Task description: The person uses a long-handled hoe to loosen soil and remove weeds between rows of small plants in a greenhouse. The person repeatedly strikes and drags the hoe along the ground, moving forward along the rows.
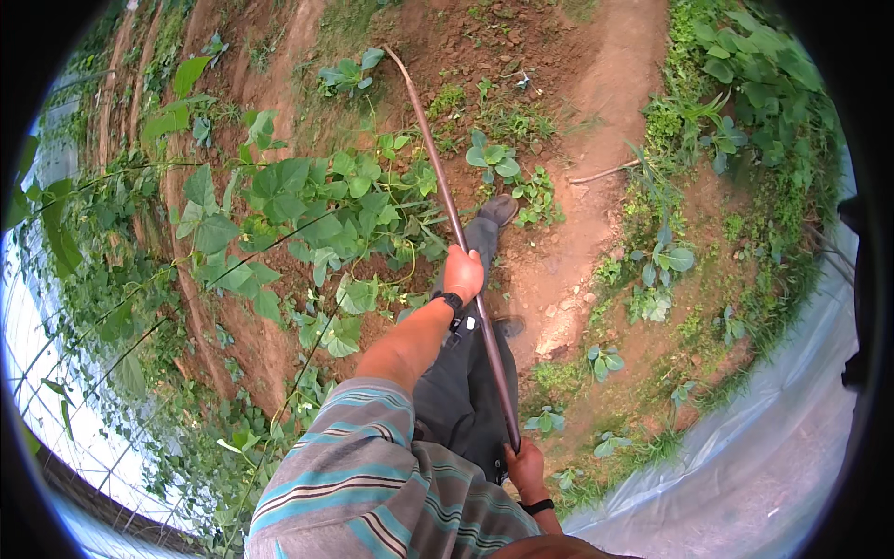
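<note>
A long brown wooden pole (pixel 440 168) runs slantwise from the far left to near my body. Its far end is thinner, paler and slightly bent, lying over bare soil beside a leafy seedling (pixel 349 73). Partway along the pole, my left hand (pixel 463 271) is closed round it. My right hand (pixel 527 469) grips the near end, low by my right hip. Whether the far tip touches the soil, I cannot tell.
Climbing vines (pixel 289 186) on strings crowd the left side. Several young cabbage-like plants, one of them a seedling (pixel 492 156) ahead of my shoe (pixel 500 210), grow in the soil. A dirt path (pixel 615 112) runs ahead, with a stick (pixel 605 173) across it. Plastic sheeting (pixel 708 484) borders the right.
</note>
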